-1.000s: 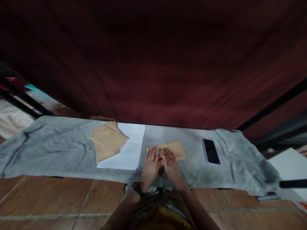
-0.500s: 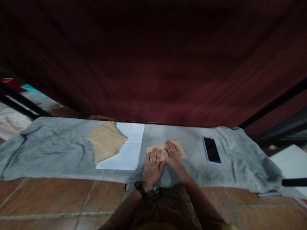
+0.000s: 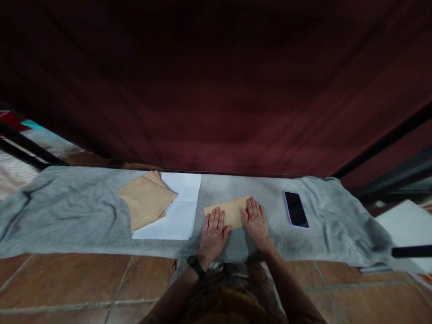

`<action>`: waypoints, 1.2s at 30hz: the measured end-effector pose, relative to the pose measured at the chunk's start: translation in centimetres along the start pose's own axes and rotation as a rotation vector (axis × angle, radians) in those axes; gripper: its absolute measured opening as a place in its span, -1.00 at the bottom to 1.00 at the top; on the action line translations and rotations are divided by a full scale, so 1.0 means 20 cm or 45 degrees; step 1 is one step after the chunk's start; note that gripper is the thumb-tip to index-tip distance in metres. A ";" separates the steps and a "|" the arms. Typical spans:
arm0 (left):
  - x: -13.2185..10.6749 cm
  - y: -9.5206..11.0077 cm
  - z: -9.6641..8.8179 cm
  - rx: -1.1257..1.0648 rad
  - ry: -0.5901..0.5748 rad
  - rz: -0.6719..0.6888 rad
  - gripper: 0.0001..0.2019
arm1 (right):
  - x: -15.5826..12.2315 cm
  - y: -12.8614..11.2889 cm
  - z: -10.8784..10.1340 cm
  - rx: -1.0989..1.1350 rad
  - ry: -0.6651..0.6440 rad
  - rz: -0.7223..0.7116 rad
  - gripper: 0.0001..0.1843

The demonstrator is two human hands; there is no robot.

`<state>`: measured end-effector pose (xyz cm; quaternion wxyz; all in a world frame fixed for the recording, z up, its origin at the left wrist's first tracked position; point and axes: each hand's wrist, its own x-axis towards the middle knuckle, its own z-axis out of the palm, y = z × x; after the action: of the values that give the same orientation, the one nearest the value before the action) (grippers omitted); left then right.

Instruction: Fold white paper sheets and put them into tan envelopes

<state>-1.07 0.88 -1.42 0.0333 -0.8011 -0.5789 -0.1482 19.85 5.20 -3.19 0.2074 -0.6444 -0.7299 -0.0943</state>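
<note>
A brown paper envelope [image 3: 232, 212] lies flat on the grey cloth in front of me, slightly tilted. My left hand [image 3: 213, 231] rests flat over its left end with the fingers stretched out. Over the right end lies my right hand [image 3: 255, 220], palm down and fingers extended. Both hands cover parts of the envelope; its middle shows between them. To the left, several more brown envelopes [image 3: 146, 200] are fanned out on top of white paper sheets [image 3: 184, 204].
A phone with a lilac edge [image 3: 296, 209] lies to the right on the grey cloth [image 3: 81, 216]. Behind the cloth hangs a dark red curtain [image 3: 209, 112]. Black bars [image 3: 381, 139] stand at both sides. Terracotta floor tiles [image 3: 84, 279] lie below.
My right hand has slid to the right along the envelope, uncovering its middle. My left hand stays at the left end. The view has shifted slightly.
</note>
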 end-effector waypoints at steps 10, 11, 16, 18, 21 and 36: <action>0.26 0.21 0.03 -0.120 -0.123 0.143 -0.45 | 0.00 0.00 -0.03 -0.042 -0.116 -0.007 -0.40; 0.29 0.22 0.04 -0.112 -0.136 0.142 -0.45 | 0.00 0.00 -0.03 -0.041 -0.119 -0.011 -0.40; 0.32 0.17 0.08 -0.058 -0.116 0.101 -0.41 | 0.00 -0.01 -0.03 -0.007 -0.067 -0.017 -0.40; 0.29 0.13 0.08 -0.041 -0.088 0.081 -0.41 | 0.00 -0.01 -0.03 0.001 -0.036 0.003 -0.40; 0.23 0.07 0.07 -0.007 -0.039 0.045 -0.39 | 0.00 -0.02 -0.03 0.009 -0.019 0.027 -0.41; 0.04 -0.07 -0.02 0.059 0.049 -0.137 -0.39 | 0.04 -0.07 -0.04 -0.001 -0.027 0.105 -0.40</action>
<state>-2.35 1.94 -0.95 0.0548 -0.7649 -0.6237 -0.1517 18.58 5.38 -2.01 0.2032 -0.6751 -0.7048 -0.0792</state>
